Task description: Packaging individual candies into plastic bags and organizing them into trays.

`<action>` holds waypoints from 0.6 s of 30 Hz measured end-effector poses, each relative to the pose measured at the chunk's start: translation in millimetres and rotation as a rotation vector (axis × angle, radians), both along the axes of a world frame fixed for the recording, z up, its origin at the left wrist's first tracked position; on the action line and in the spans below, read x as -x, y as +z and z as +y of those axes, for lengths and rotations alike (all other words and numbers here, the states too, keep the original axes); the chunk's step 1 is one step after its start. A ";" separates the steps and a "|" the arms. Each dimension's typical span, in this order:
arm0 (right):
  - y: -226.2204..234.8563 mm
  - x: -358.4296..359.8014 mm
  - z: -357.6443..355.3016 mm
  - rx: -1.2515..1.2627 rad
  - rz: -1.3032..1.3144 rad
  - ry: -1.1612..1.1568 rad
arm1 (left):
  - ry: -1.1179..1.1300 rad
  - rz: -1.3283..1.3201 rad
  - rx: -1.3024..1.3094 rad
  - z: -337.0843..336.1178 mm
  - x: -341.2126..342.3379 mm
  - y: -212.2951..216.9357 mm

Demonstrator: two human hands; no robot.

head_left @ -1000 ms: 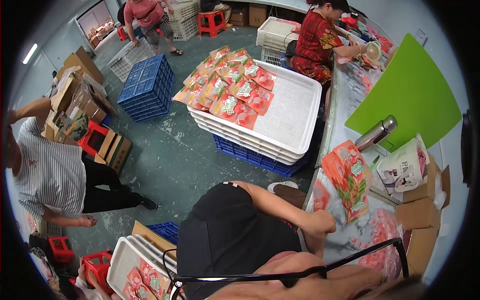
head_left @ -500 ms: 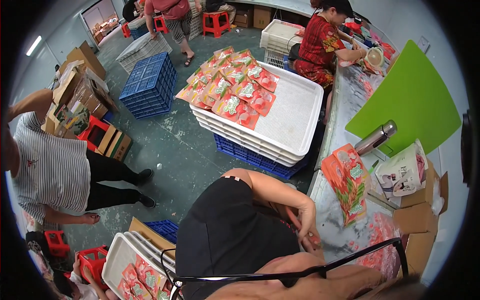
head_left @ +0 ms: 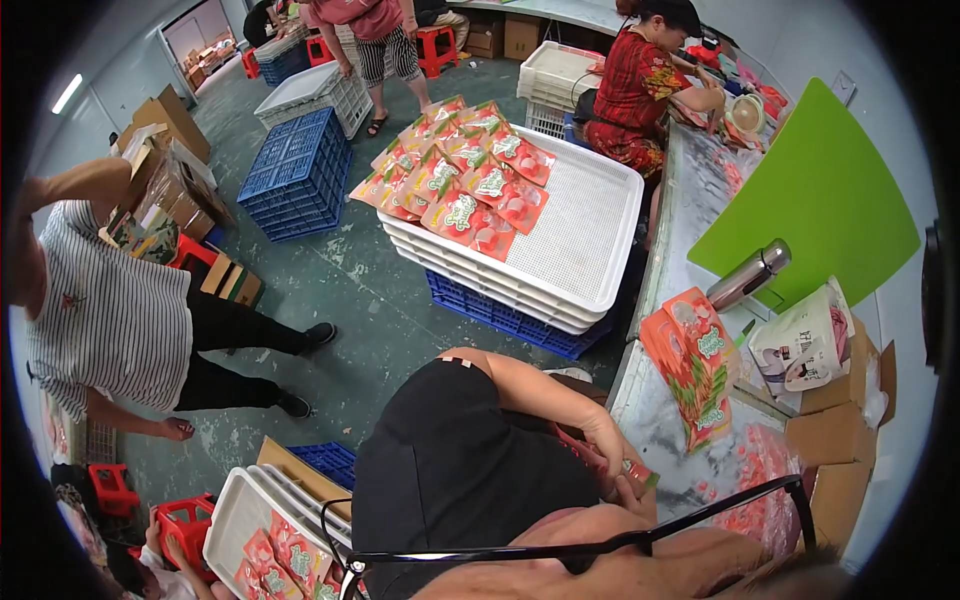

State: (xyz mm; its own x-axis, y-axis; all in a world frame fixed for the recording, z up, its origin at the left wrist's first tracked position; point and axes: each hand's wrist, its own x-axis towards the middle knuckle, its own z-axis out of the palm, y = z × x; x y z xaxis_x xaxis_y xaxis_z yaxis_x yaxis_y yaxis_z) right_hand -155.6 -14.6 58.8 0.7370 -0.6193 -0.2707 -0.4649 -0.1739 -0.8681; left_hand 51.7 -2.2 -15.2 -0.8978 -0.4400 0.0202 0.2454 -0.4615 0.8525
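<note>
My left arm reaches over the worktable edge, and my left hand [head_left: 604, 447] is closed on a red pouch [head_left: 638, 470] with a green corner, held close to my body. My right hand [head_left: 632, 494] pinches the pouch from below, partly hidden by my glasses frame. Most of the pouch is hidden by my hands and arm. Beyond them on the worktable lie overlapping flat red pouches [head_left: 690, 365] with green leaf print. A clear plastic bag of small red-and-white packets [head_left: 762, 470] lies to their right.
Stacked white trays [head_left: 590, 240] bear many filled pouches. On the table stand a steel flask [head_left: 750, 275], a green board [head_left: 815, 205], a white printed bag [head_left: 805, 340] and a cardboard box [head_left: 835, 430]. A person in stripes [head_left: 115, 310] stands left; another in red [head_left: 640, 95] works farther along.
My hands have shifted slightly, and the pouch with its green corner now shows between them. The striped-shirt person has moved right, and the far person beside the crates has stepped right.
</note>
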 end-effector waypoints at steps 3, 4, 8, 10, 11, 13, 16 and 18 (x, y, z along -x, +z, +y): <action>1.1 1.0 1.0 -0.003 0.003 0.001 | 0.142 -0.031 0.118 -1.7 1.8 -4.6; 1.2 0.2 1.8 0.007 0.004 0.003 | 0.187 -0.058 0.185 0.0 1.7 -4.0; -1.5 -3.2 4.3 0.033 0.011 0.021 | 0.068 -0.122 0.143 6.7 -3.5 3.1; -2.0 -4.5 6.0 0.050 0.013 0.024 | -0.090 0.055 0.177 8.5 -4.2 7.9; -1.5 -4.8 7.3 0.058 0.014 0.027 | -0.073 -0.041 0.139 10.6 -4.3 9.8; 1.1 -5.1 9.7 0.076 0.016 0.026 | -0.070 -0.129 0.092 13.4 -3.2 13.5; 5.0 -4.0 14.0 0.129 0.019 0.018 | -0.111 0.012 0.025 12.3 -3.0 18.0; 2.3 -2.1 14.5 0.224 -0.001 0.008 | 0.129 -0.014 0.232 11.1 -6.2 19.8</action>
State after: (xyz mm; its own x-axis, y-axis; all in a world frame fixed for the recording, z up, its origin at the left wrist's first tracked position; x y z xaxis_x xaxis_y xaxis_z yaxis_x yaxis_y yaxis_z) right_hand -153.4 -0.1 61.0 0.7424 -0.6580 -0.1258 -0.4617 -0.3664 -0.8078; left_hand 57.9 8.9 4.6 -0.8354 -0.5359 0.1222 0.2773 -0.2190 0.9355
